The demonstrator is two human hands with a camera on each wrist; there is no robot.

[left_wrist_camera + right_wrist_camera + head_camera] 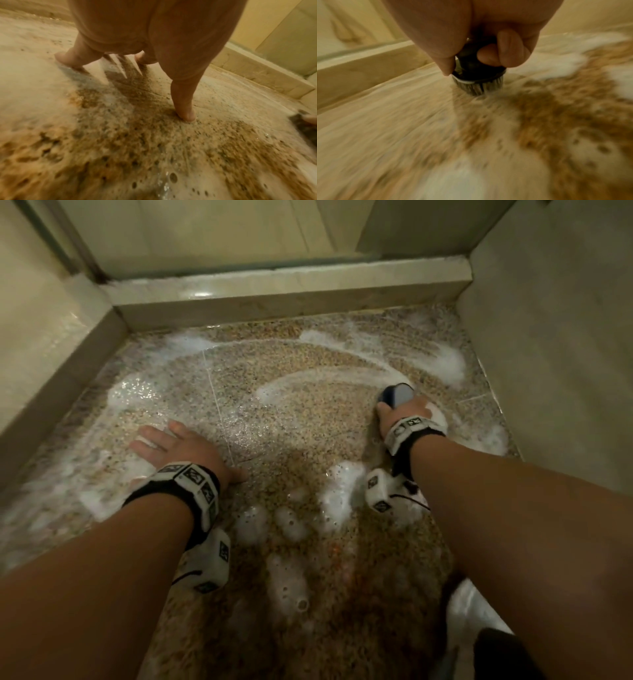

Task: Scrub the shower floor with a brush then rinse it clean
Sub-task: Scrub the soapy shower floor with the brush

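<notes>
The speckled pebble shower floor [301, 412] is wet and streaked with white foam [346, 491]. My right hand [406, 414] grips a dark round scrub brush [397, 395] at the right side of the floor. In the right wrist view the brush [477, 81] stands bristles down on the floor with my fingers [505, 52] curled round its top. My left hand [171, 446] lies flat on the soapy floor at the left, fingers spread. In the left wrist view its fingertips [187, 115] press the wet floor [137, 148].
A raised stone curb [284, 292] runs along the far side of the floor, with walls [565, 337] close on the left and right. A dark object [496, 655] sits at the lower right edge. Foam gathers near the corners.
</notes>
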